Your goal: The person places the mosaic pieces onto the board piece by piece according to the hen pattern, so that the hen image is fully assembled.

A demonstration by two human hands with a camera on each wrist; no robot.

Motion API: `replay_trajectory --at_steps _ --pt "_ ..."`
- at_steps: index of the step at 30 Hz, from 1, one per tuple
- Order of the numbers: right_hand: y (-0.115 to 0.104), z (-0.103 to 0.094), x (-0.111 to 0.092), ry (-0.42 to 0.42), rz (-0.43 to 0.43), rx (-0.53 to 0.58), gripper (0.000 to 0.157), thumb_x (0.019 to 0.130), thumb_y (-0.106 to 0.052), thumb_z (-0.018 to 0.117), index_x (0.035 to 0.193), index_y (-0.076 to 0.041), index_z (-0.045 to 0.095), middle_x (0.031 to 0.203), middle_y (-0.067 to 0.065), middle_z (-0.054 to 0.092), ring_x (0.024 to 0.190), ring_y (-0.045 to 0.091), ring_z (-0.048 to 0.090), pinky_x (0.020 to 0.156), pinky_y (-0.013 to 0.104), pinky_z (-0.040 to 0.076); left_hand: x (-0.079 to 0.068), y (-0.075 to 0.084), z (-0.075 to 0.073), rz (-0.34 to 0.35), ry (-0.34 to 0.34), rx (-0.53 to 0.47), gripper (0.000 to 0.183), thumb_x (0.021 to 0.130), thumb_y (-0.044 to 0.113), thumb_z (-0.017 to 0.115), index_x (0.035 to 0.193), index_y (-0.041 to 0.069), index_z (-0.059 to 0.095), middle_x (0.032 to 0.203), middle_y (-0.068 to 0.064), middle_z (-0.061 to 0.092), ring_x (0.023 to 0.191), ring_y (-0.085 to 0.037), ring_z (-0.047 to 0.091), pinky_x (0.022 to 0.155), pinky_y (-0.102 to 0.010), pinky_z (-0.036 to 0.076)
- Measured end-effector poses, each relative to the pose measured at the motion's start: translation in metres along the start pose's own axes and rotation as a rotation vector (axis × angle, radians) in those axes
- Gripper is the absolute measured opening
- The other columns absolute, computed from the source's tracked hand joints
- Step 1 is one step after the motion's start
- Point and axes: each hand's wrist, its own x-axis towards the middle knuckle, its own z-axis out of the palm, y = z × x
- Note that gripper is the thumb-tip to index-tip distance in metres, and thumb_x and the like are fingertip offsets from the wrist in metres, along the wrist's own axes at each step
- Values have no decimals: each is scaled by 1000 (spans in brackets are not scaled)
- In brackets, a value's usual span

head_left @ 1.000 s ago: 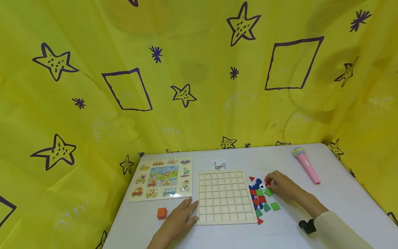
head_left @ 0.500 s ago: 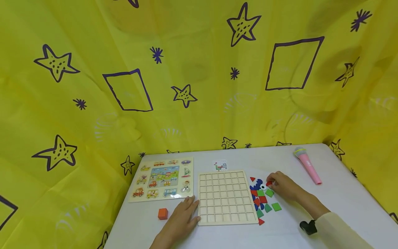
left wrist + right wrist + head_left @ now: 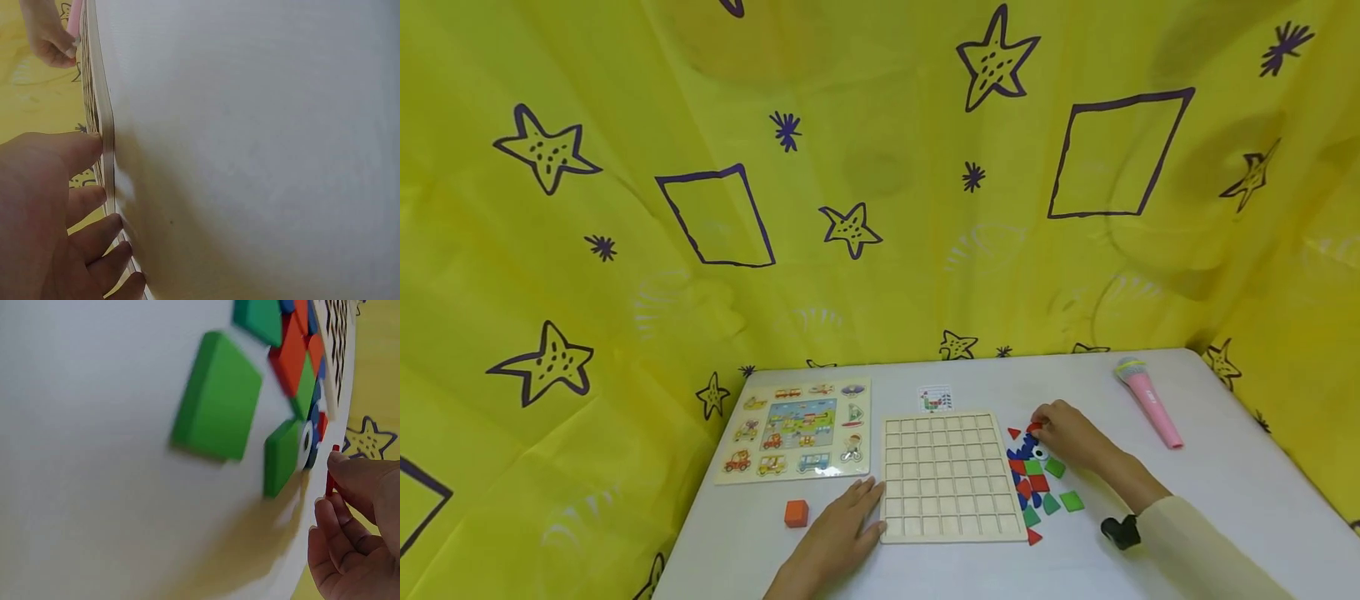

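My left hand (image 3: 835, 537) rests on the table, its extended fingers and thumb touching the left edge of a wooden grid board (image 3: 953, 477). In the left wrist view the fingertips (image 3: 112, 222) lie along the board's side. My right hand (image 3: 1071, 437) pinches a thin red tile (image 3: 330, 483) between thumb and fingers, just beyond the pile right of the board; its full shape is hidden. Below that hand lie a round white-and-dark eye piece (image 3: 1039, 453), a green tile (image 3: 1055, 467) and several red, green and blue tiles, among them a red square (image 3: 1039, 483).
A picture card (image 3: 935, 398) lies behind the board. To the left are a vehicle puzzle board (image 3: 748, 408) and an orange cube (image 3: 796, 513). A pink toy microphone (image 3: 1156, 408) lies at the back right. Yellow patterned cloth (image 3: 910, 275) surrounds the white table.
My right hand has moved slightly left and away from me with the red tile, off its earlier spot beside the eye piece. The left hand stays at the board's edge.
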Motion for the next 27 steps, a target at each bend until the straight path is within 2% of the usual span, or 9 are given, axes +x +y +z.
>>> replay_trajectory --at_steps 4,8,15,20,27 --pt "-18 7 13 -37 26 18 25 102 -14 69 118 5 69 103 14 61 88 23 56 82 38 58 0 1 -1 -4 -1 -7 62 106 42 59 161 17 47 166 -6 46 153 -32 43 120 -55 43" --pt "-37 17 24 -53 12 51 25 102 -16 70 119 2 69 107 14 61 90 23 55 84 40 57 1 2 -1 0 1 -2 61 106 41 60 160 16 47 165 -7 46 152 -31 44 120 -54 43" --pt "-71 42 42 -31 -67 72 22 100 -14 73 117 0 71 108 12 63 91 23 56 90 44 57 1 1 -1 -9 -10 0 61 106 40 60 161 16 47 166 -6 45 153 -30 43 121 -53 42" --pt "-93 61 56 -11 -122 84 19 99 -11 73 114 1 70 106 13 62 90 22 56 88 43 56 1 0 0 -6 -13 -1 61 107 41 59 161 17 46 167 -6 44 153 -30 42 122 -52 41" --pt "-120 82 62 -2 -176 96 14 99 -7 73 111 -1 71 105 9 62 95 19 59 89 42 57 2 0 2 -1 -4 -11 61 107 41 59 161 16 46 166 -6 44 153 -30 43 123 -51 41"
